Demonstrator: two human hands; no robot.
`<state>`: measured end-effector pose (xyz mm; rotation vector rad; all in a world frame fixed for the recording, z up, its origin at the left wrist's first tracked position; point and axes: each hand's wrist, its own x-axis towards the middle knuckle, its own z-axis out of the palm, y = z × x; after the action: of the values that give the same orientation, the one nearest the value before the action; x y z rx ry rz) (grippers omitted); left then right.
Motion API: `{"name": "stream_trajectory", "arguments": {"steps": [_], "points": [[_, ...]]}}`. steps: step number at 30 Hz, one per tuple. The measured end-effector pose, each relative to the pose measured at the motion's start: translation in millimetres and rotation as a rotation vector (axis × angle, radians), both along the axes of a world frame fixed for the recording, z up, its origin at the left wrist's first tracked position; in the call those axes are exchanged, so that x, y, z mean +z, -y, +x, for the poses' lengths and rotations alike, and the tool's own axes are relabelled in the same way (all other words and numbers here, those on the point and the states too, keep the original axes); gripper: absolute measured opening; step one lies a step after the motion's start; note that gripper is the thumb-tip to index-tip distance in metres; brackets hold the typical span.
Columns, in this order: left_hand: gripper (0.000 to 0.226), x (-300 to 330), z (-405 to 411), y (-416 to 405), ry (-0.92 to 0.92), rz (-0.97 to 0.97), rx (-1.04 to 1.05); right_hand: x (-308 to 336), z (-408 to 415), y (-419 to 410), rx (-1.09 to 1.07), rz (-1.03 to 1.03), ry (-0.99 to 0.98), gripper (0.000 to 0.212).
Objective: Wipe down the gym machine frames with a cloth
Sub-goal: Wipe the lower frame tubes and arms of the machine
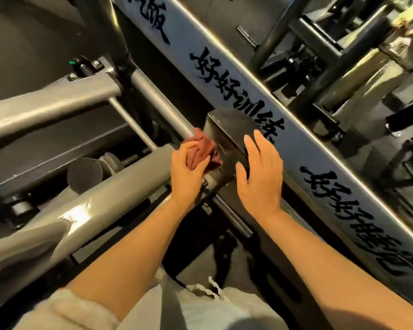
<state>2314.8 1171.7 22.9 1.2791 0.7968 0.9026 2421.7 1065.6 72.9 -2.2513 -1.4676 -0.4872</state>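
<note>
grey frame beam [296, 148] | black brush script | reads 好好训练

Dim warm light, glare streaks on grey frame tubes [119, 198]; wide-angle bending, soft blur at edges.

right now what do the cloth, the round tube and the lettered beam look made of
Cloth: soft woven fabric, dull red, bunched in folds in the left hand. Round tube: probably painted steel, satin grey with a soft highlight. Lettered beam: metal, smoother grey, glossy edge glints, black brush lettering.

The grey machine frame [119, 186] carries a crumpled red cloth [202, 151] — pressed against its dark metal block [227, 129] — beside a slanted tube.
</note>
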Motion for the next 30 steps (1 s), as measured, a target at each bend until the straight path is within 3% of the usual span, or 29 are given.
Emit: {"name": "stream_trajectory", "arguments": {"steps": [4, 8, 13, 16, 19, 24, 30], "points": [[0.028, -2.1, 32.9, 20.5, 0.019, -0.02, -0.009, 0.1, 13.0, -14.4, 0.062, 0.022, -0.077, 0.039], [0.015, -16.7, 34.0, 22.3, -0.147, -0.179, -0.022, 7.7, 10.4, -13.3, 0.036, 0.013, -0.052, 0.039], [0.019, 14.1, 25.0, 31.1, 0.112, 0.033, 0.038, 13.8, 11.0, -13.0, 0.036, -0.042, -0.074, 0.043], [0.01, 5.4, 36.5, 11.2, -0.066, -0.064, 0.113, 12.9, 8.1, -13.7, 0.025, -0.017, -0.107, 0.044], [0.009, -14.8, 43.0, 0.8, -0.324, -0.25, 0.046, 11.9, 8.7, -13.5, 0.038, -0.019, -0.095, 0.043], [0.022, 8.9, 39.9, 34.6, -0.033, -0.018, 0.177, 9.8, 10.5, -13.7, 0.049, -0.018, -0.086, 0.042], [0.012, -16.5, 49.4, 5.3, -0.21, -0.198, 0.132, 7.8, 8.2, -14.0, 0.036, 0.002, -0.104, 0.042]]}}
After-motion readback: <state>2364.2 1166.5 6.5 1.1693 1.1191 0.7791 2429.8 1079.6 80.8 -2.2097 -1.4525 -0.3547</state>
